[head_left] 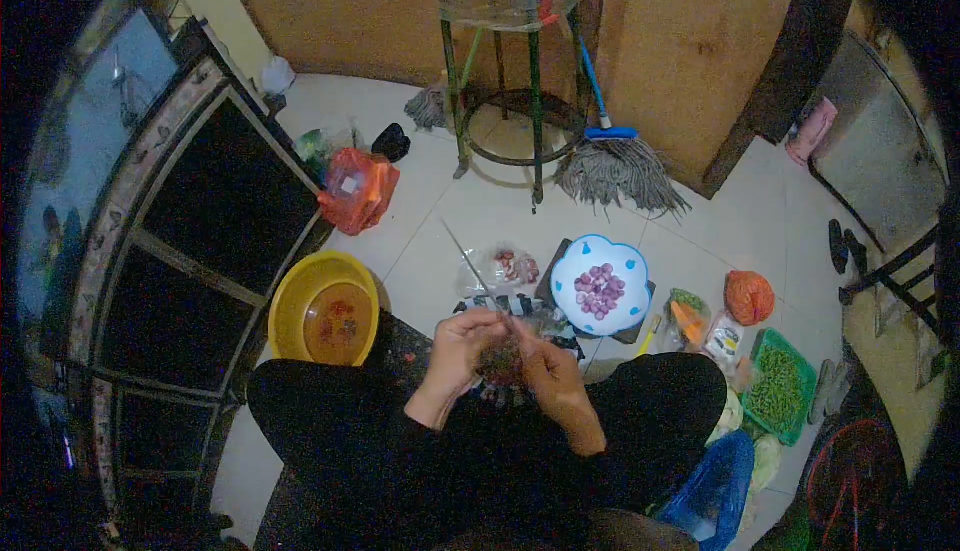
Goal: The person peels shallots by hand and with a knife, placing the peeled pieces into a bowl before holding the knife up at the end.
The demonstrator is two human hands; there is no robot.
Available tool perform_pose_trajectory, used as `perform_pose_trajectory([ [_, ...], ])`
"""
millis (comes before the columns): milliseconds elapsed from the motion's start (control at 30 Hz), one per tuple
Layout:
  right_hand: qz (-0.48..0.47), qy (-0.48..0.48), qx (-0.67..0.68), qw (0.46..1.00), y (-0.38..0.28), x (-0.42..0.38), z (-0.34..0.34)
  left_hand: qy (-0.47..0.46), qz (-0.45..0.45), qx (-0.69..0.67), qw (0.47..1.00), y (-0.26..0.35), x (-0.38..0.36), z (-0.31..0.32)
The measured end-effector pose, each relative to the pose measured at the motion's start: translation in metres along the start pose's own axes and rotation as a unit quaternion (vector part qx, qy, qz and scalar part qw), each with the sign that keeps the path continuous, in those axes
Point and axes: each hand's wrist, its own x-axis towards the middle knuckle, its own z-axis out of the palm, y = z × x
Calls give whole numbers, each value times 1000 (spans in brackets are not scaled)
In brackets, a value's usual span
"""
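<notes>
My left hand (463,349) and my right hand (556,379) meet in front of my lap, fingertips pinched close together. What they hold is too small and blurred to tell. Below the fingers lies a dark, reddish-brown heap (500,363). Just beyond my hands is a clear plastic bag (475,276) with small reddish shallots (518,267) on it. A thin, straight, blade-like thing (463,248) slants from the bag toward my left fingers. To the right, a white and blue flower-shaped bowl (566,281) holds several peeled purple shallots (601,292).
At left stands a yellow basin (283,301) with reddish bits in liquid, near an orange plastic bag (358,191). At right are a green basket (772,433) of cut green pieces, an orange bag (750,297) and a blue bag (715,491). A mop (620,171) and stool (535,121) stand ahead.
</notes>
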Motion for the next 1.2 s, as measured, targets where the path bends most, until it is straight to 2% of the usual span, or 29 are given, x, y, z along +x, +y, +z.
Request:
perform_pose_trajectory([
  [100,-13,27,30,999,15,0,7,12,74,108,991,9,-5,5],
  [200,82,-8,81,993,19,3,7,20,135,168,976,8,-5,5],
  [333,90,-2,56,994,9,5,6,10,165,228,959,-2,-4,-3],
  [433,84,18,28,996,14,8,7,-18,189,100,977,-15,-4,-2],
  [500,43,36,-4,998,15,10,7,-21,163,116,980,-16,-1,-3],
  [533,64,28,22,997,15,9,6,-21,150,124,981,-15,-1,-3],
  [633,109,19,70,991,12,8,4,-8,19,-19,1000,-13,-4,-2],
  [733,102,38,34,993,9,5,7,12,10,-37,999,-18,-3,-3],
  [800,77,47,-16,996,0,3,8,1,22,-4,1000,-19,-4,-3],
  [833,83,53,4,995,-7,2,8,-4,27,13,1000,-20,-5,-3],
  [900,94,64,44,993,-19,2,7,15,5,-35,999,-17,-6,-1],
  [1000,122,35,45,991,1,5,0,20,-28,-111,993,-13,-6,-1],
  [1100,45,28,2,999,20,6,2,33,-53,-152,986,-13,-6,-2],
  [1200,30,39,39,998,8,3,9,40,-71,-157,984,-10,-8,0],
])
